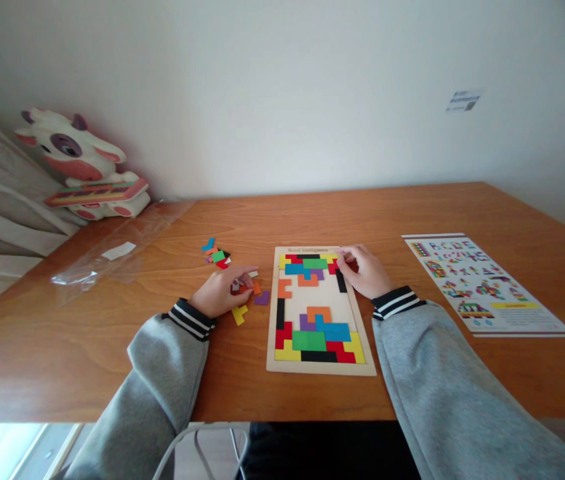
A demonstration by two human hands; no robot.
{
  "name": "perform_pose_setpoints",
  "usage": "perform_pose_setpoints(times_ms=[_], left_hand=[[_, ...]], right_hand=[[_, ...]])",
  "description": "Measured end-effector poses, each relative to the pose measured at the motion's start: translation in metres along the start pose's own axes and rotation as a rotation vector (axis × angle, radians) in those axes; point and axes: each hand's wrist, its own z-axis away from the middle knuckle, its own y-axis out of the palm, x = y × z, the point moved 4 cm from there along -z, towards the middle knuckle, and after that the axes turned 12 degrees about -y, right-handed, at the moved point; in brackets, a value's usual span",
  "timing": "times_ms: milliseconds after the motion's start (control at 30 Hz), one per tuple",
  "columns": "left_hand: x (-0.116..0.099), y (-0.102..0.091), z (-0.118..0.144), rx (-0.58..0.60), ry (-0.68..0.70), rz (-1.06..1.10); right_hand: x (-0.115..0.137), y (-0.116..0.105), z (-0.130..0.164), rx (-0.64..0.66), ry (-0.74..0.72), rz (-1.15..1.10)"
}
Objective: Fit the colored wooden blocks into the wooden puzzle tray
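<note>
Grey sleeves lead to 2 hands: the left hand (220, 293) curls its grip over loose pieces (250, 293); the right hand (362, 270) pinches a red piece (333, 267) at the puzzle board (320, 363), centred on the surface (112, 333).

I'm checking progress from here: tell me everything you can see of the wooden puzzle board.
The wooden puzzle board is a pale, upright rectangular tray lying flat on the brown table, between the two hands. Coloured block pieces fill its far end and near end; the middle is mostly bare wood, with a few pieces along the left side. Faint printing runs along its top rim, too small to read. The right hand rests on its upper right edge; the left hand is beside it, on loose pieces.
</note>
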Motion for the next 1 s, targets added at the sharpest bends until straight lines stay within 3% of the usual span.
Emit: perform_pose_setpoints(times_ms=[267, 633, 1000], left_hand=[[-0.004, -0.003, -0.001, -0.051, 0.053, -0.012], [-0.001, 0.005, -0.002, -0.037, -0.198, 0.057], [-0.006, 0.004, -0.001, -0.053, -0.171, 0.204]], right_hand=[[0.0, 0.0, 0.0, 0.017, 0.012, 0.002], [0.0, 0.001, 0.0, 0.008, 0.001, 0.0], [0.001, 0.001, 0.0, 0.008, 0.013, 0.0]])
